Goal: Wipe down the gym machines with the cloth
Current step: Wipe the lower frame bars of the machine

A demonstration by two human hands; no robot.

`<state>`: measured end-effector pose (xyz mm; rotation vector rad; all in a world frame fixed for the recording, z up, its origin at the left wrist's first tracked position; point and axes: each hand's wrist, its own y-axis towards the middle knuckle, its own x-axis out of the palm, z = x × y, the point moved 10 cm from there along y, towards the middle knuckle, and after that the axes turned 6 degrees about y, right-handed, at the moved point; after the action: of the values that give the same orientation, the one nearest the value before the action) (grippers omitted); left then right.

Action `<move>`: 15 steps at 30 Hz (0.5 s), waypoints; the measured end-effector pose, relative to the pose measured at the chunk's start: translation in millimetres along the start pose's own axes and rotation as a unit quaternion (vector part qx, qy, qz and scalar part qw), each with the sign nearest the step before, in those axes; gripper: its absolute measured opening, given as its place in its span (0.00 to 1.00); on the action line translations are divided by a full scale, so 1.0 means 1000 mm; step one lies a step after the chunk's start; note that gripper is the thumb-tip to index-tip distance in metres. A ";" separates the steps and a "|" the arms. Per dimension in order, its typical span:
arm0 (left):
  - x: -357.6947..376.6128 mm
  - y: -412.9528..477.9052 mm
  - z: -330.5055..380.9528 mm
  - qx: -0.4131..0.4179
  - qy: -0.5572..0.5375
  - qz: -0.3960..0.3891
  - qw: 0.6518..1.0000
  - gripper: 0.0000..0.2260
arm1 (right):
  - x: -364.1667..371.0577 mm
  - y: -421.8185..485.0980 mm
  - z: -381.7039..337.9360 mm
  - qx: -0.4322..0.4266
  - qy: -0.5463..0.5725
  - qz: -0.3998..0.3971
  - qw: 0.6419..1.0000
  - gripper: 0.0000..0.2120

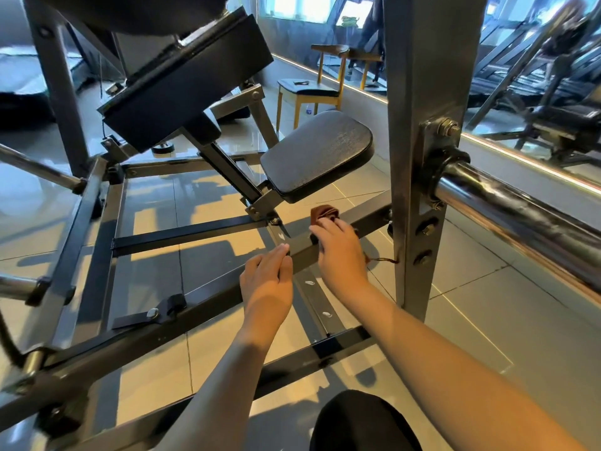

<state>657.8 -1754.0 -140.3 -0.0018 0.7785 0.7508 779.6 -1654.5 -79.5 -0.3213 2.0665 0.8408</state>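
A brown cloth [322, 213] lies bunched on a low black frame bar [208, 294] of the gym machine, just below its black padded seat [317, 154]. My right hand [340, 252] covers the cloth and presses it onto the bar, with the cloth's far end showing past my fingers. A loose thread trails out by my wrist. My left hand [268, 281] rests on the same bar a little nearer to me, its fingers straight and together.
A grey upright post [419, 177] with bolts stands close on the right, and a thick chrome bar [520, 219] juts from it. Black cross members cover the tiled floor. A wooden chair [309, 89] and a mirror wall stand behind.
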 end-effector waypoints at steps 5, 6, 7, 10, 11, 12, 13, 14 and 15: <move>0.001 0.004 -0.002 0.001 -0.009 0.013 1.000 0.17 | 0.024 -0.028 -0.036 -0.122 0.025 -0.069 0.990 0.23; 0.002 0.004 -0.002 0.001 -0.009 0.011 1.000 0.18 | 0.019 -0.027 -0.036 -0.144 0.011 -0.066 0.987 0.22; 0.001 0.004 -0.002 0.003 -0.005 0.009 1.000 0.17 | 0.012 -0.022 -0.031 -0.152 -0.008 -0.054 0.987 0.21; 0.003 0.000 -0.003 0.014 -0.002 0.008 1.000 0.16 | -0.013 0.007 0.012 -0.049 -0.042 -0.009 0.998 0.21; 0.004 -0.001 -0.005 0.013 -0.003 0.007 1.000 0.17 | -0.018 0.014 0.021 -0.012 -0.048 0.001 0.999 0.21; 0.006 -0.002 -0.008 0.010 -0.006 0.005 1.000 0.17 | -0.017 0.017 0.023 0.008 -0.057 0.006 0.998 0.21; 0.008 -0.002 -0.010 0.008 -0.011 0.005 1.000 0.17 | -0.012 0.016 0.017 0.011 -0.063 0.006 0.998 0.21; 0.009 -0.003 -0.011 0.008 -0.018 0.008 1.000 0.18 | -0.004 0.015 0.008 0.003 -0.059 -0.006 0.998 0.21; 0.009 -0.003 -0.010 0.011 -0.020 0.015 1.000 0.18 | 0.006 0.011 -0.005 -0.016 -0.043 -0.023 0.999 0.21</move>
<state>657.2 -1753.3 -154.1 0.0456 0.7506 0.7684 767.5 -1649.1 -77.1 -0.3423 1.9600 0.8454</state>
